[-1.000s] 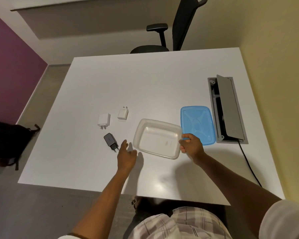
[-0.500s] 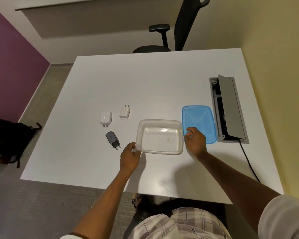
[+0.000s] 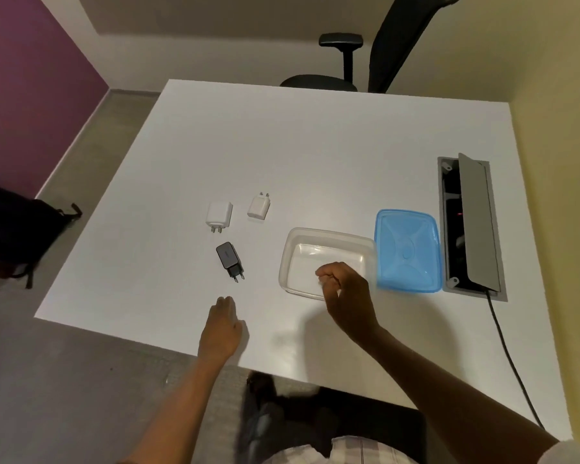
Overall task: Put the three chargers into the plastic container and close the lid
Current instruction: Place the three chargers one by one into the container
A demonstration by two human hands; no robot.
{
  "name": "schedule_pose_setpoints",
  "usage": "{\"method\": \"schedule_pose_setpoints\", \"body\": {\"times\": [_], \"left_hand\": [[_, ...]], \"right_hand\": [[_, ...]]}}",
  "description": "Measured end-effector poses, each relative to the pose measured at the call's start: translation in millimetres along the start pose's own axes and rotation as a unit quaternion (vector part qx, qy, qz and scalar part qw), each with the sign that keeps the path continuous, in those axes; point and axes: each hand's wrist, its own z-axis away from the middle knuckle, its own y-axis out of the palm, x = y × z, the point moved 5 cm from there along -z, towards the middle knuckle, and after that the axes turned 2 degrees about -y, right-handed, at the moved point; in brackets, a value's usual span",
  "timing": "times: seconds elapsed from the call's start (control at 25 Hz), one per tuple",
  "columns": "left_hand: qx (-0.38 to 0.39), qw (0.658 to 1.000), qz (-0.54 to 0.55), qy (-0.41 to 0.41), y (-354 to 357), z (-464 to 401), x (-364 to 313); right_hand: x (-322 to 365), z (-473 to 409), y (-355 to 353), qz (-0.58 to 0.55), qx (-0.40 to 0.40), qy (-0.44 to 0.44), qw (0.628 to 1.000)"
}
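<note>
A clear plastic container (image 3: 329, 237) stands open on the white table (image 3: 315, 145), holding nothing. Its blue lid (image 3: 407, 251) lies flat just to the right, touching it. Left of the container lie three chargers: a white square one (image 3: 219, 214), a smaller white one (image 3: 259, 206) and a dark grey one (image 3: 230, 259) nearest me. My right hand (image 3: 344, 289) hovers over the container's near edge, fingers curled with nothing visible in them. My left hand (image 3: 220, 326) is flat over the table, below the dark charger and apart from it.
An open cable hatch (image 3: 469, 222) with its grey flap up sits in the table at the right, a black cable (image 3: 509, 356) running from it toward me. A black office chair (image 3: 365, 55) stands behind the table. A dark bag (image 3: 10, 229) lies on the floor at left.
Both hands have let go of the container. My right hand moved left from the lid side over the container's near edge. My left hand drew back toward me and left.
</note>
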Motion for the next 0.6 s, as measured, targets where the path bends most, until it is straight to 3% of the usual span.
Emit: {"method": "schedule_pose_setpoints", "body": {"times": [0.16,0.32,0.52,0.6], "left_hand": [[-0.016,1.0,0.005,-0.002,-3.6,-21.2,20.1],[-0.032,0.999,-0.036,-0.011,-6.7,-47.1,34.0],[-0.078,0.993,-0.08,-0.021,1.6,-72.7,50.6],[-0.113,0.99,-0.078,-0.03,1.6,-79.5,53.1]], "right_hand": [[27.1,5.8,47.5,-0.037,0.073,-0.042,0.996],[44.8,3.7,97.5,-0.066,0.132,-0.013,0.989],[56.1,-22.4,156.5,-0.058,0.327,0.038,0.942],[58.1,-46.8,173.2,-0.017,0.365,0.025,0.93]]}}
